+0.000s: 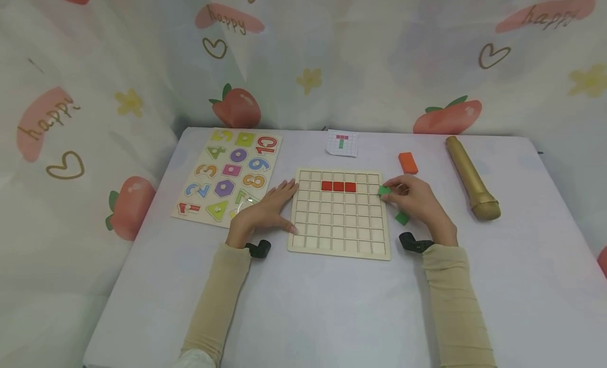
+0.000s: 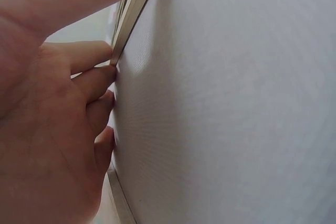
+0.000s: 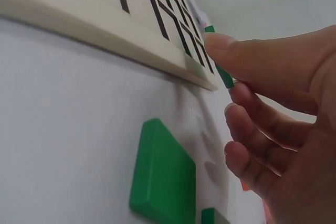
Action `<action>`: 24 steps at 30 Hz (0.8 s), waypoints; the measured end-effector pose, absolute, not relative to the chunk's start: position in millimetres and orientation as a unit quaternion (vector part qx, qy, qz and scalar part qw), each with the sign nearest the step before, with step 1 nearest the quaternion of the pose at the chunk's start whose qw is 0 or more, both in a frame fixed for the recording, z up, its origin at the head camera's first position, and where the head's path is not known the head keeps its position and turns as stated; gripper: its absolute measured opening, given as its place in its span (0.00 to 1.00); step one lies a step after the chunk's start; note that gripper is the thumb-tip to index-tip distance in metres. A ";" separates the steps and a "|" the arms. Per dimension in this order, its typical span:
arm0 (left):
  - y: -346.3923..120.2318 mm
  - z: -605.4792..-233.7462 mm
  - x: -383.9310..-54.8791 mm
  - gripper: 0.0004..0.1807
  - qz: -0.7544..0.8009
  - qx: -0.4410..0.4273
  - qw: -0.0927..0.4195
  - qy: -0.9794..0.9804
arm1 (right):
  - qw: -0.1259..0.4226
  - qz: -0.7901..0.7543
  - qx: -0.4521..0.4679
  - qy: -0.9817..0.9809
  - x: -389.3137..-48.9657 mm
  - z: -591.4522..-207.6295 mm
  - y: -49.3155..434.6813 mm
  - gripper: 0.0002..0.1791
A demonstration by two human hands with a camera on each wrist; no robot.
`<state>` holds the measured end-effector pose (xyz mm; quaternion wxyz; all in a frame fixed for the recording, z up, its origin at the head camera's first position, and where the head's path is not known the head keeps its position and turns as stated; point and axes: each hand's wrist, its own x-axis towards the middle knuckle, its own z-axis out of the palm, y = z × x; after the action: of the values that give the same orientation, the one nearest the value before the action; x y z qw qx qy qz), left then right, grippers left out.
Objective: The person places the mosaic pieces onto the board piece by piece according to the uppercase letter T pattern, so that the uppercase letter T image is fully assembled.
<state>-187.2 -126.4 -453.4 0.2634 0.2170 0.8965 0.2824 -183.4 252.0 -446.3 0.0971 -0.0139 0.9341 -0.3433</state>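
Observation:
A wooden grid board (image 1: 339, 249) lies on the table with a row of red square tiles (image 1: 339, 186) in its upper part. My left hand (image 1: 265, 210) touches the board's left edge, its fingers extended and the thumb near the lower corner. Between thumb and fingertips, my right hand (image 1: 414, 199) pinches a green square tile (image 1: 384, 190) over the board's right edge. Below that hand a loose green tile (image 1: 402, 218) lies on the table. The right wrist view shows this kind of green tile (image 3: 163, 177) close up, with part of another green piece (image 3: 214, 216) beside it.
Left of the board is a number and shape puzzle board (image 1: 227, 170). Behind it lies a small card (image 1: 342, 143) printed with a red and green T pattern. An orange block (image 1: 408, 163) and a gold microphone-shaped object (image 1: 471, 178) are at the right.

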 end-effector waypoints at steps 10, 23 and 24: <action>-128.4 -455.3 -188.8 0.67 0.284 0.217 0.262 0.897 | 0.089 -0.344 -0.066 0.932 -192.5 -443.3 232.7 0.19; -126.6 -457.7 -189.7 0.68 0.287 0.223 0.255 0.896 | 0.097 -0.342 -0.152 0.922 -199.0 -442.6 208.6 0.17; -126.4 -457.8 -189.7 0.68 0.286 0.224 0.254 0.896 | 0.097 -0.340 -0.156 0.922 -199.3 -442.8 206.5 0.17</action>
<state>-189.7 -126.4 -457.8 0.2540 0.2240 0.8963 0.2863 -199.3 206.5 -442.8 0.0965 -0.1561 0.9222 -0.3404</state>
